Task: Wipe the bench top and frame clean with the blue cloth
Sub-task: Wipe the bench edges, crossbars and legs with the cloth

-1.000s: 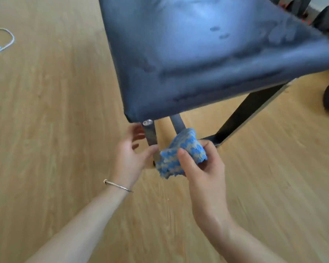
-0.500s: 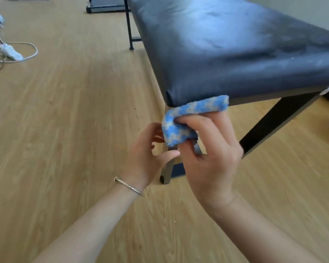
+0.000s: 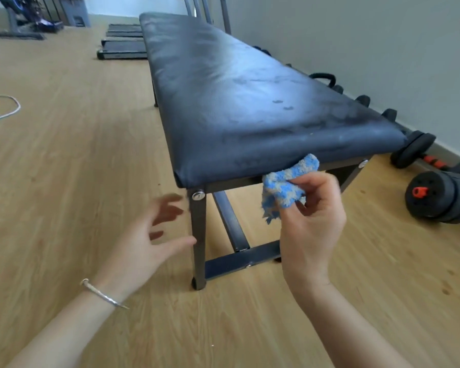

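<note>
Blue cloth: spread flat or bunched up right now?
Bunched. The blue cloth is a crumpled wad pinched in the right hand, its top against the bench top's near edge; ragged end hangs loose.

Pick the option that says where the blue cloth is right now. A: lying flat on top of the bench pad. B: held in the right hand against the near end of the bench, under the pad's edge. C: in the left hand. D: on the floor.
B: the right hand pinches the blue cloth up under the bench pad edge; the left hand is open, holding nothing.
</note>
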